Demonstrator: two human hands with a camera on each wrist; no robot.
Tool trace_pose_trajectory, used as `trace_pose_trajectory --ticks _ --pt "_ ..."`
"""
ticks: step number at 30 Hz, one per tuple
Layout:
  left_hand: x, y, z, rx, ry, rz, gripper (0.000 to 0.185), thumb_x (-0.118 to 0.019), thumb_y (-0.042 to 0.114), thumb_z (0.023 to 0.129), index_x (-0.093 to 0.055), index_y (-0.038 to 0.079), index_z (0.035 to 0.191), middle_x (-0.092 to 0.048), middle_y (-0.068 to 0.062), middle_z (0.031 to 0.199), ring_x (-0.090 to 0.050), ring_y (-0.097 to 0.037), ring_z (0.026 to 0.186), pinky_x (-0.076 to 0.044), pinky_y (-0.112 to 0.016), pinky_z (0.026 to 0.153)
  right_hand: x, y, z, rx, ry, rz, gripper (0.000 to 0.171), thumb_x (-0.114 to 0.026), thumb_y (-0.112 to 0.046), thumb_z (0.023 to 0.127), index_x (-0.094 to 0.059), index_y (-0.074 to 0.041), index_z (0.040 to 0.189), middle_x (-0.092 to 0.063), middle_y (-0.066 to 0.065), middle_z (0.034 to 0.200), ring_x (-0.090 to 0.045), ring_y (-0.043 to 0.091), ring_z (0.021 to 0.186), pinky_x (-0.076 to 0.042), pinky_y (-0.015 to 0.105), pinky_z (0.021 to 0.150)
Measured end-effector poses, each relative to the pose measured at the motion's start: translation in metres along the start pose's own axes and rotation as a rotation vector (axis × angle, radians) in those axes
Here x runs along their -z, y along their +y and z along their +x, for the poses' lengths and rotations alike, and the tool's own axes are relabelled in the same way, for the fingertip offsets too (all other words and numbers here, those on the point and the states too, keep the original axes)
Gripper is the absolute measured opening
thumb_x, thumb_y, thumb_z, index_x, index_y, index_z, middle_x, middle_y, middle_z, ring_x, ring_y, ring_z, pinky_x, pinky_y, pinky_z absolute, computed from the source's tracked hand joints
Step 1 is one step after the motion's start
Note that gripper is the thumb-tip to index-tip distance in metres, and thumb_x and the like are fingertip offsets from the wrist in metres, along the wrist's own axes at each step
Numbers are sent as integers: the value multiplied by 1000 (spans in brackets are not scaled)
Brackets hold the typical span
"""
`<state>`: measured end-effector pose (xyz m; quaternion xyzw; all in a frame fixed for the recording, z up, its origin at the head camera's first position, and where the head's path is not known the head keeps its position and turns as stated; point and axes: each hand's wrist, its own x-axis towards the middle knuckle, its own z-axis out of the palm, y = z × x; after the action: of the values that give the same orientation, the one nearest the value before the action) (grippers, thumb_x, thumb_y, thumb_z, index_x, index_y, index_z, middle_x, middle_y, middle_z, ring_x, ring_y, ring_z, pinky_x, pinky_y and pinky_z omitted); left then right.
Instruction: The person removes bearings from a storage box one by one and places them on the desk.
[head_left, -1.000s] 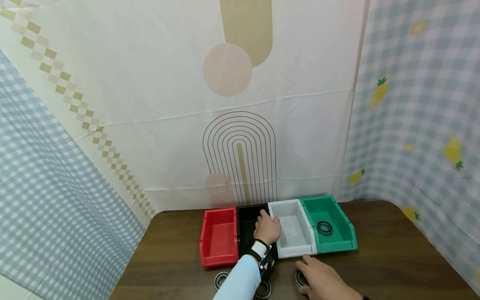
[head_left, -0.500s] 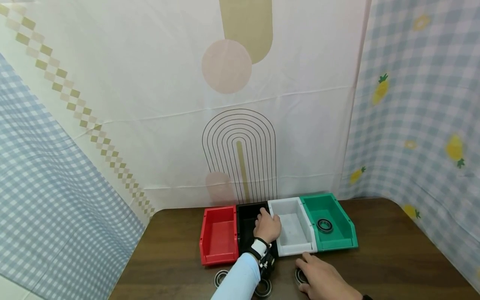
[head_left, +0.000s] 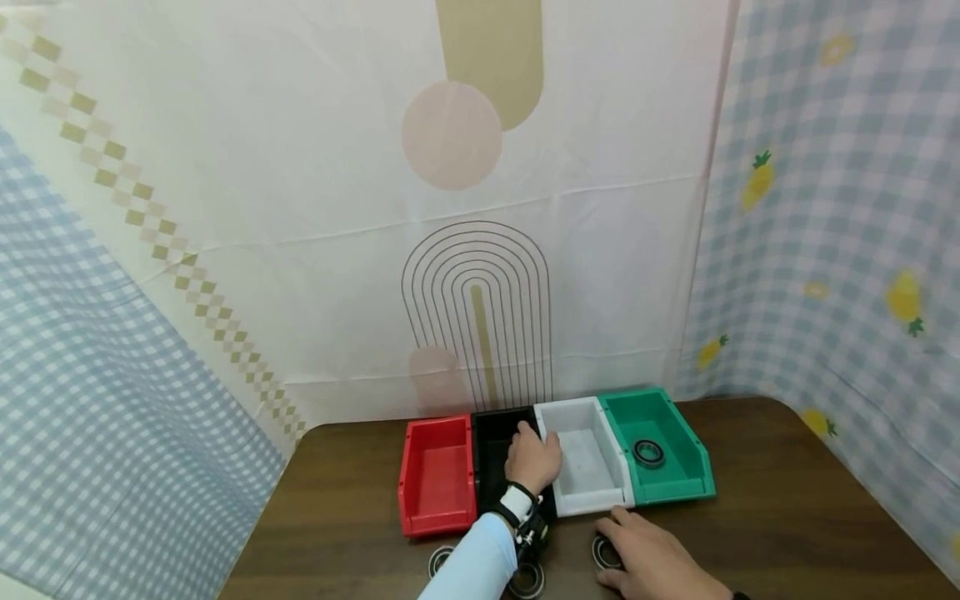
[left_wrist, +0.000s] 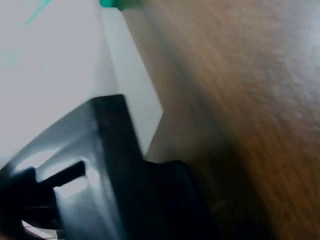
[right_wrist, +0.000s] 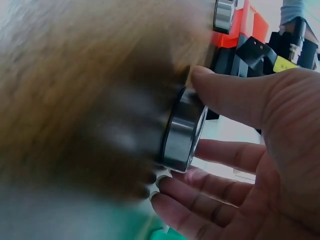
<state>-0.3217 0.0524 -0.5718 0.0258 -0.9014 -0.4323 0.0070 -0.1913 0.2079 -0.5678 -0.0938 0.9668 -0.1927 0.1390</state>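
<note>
My right hand (head_left: 651,557) is low over the table in front of the white bin. Its thumb and fingers stand around the rim of a steel ball bearing (right_wrist: 181,132) that lies flat on the wood, also visible as a dark-sealed bearing (head_left: 606,553) in the head view. My left hand (head_left: 534,461) reaches into the black bin (head_left: 491,454), near its wall with the white bin (head_left: 581,458). Its fingertips are hidden there, so whether they hold anything does not show. The left wrist view has only bin edges and wood.
A red bin (head_left: 437,479) stands left of the black one. The green bin (head_left: 678,467) at the right holds one bearing (head_left: 648,453). Two bearings lie near my left forearm, a partly covered bearing (head_left: 438,561) and another bearing (head_left: 528,581). Cloth hangs behind the table (head_left: 757,492).
Both hands stay almost where they were. The right hand and the bearing shift very slightly right. The head view tilts a little.
</note>
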Motion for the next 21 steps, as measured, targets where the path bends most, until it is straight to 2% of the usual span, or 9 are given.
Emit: trace_pose_trajectory --ticks 3,6,11,14,17,19,21 --pt "0 -4 0 10 7 -6 72 -58 41 105 -41 -3 159 -61 -27 149 -66 -44 127 -54 -60 101 0 4 1 0 13 15 54 -93 -43 80 -73 -16 122 -67 1 121 -67 28 116 -57 54 94" --pt "3 -5 -1 -10 -23 -9 74 -58 42 105 -41 -5 159 -59 -30 150 -64 -45 130 -53 -60 104 1 9 0 25 44 34 56 -92 -46 80 -74 -13 122 -69 2 121 -68 29 113 -58 55 93" --pt "9 -2 -7 -51 -120 -5 82 -56 47 107 -34 -11 161 -45 -39 158 -53 -53 142 -46 -65 114 6 17 -3 68 94 56 59 -90 -49 81 -74 -9 122 -72 2 119 -70 26 106 -59 53 87" --pt "9 -1 -18 -81 -122 7 88 -59 48 105 -29 -11 163 -38 -41 161 -45 -56 147 -42 -67 118 8 21 -5 58 100 79 59 -90 -50 82 -74 -9 123 -73 3 121 -71 27 108 -59 54 89" --pt "9 2 -33 -171 -67 38 91 -64 45 103 -26 -12 163 -36 -41 162 -41 -56 149 -37 -69 119 8 25 -7 61 136 76 56 -89 -49 83 -75 -11 121 -75 2 120 -72 26 108 -60 52 89" --pt "13 7 -47 -261 -31 78 92 -65 44 102 -25 -11 163 -38 -37 163 -42 -51 149 -36 -67 119 9 27 -8 71 184 54 52 -87 -50 85 -75 -13 120 -76 1 118 -73 24 106 -60 49 87" --pt "20 11 -63 -340 -25 109 91 -65 45 102 -26 -10 163 -41 -31 163 -44 -45 148 -37 -64 117 10 28 -10 67 242 21 46 -85 -50 86 -76 -17 117 -77 -3 114 -73 20 103 -61 45 85"
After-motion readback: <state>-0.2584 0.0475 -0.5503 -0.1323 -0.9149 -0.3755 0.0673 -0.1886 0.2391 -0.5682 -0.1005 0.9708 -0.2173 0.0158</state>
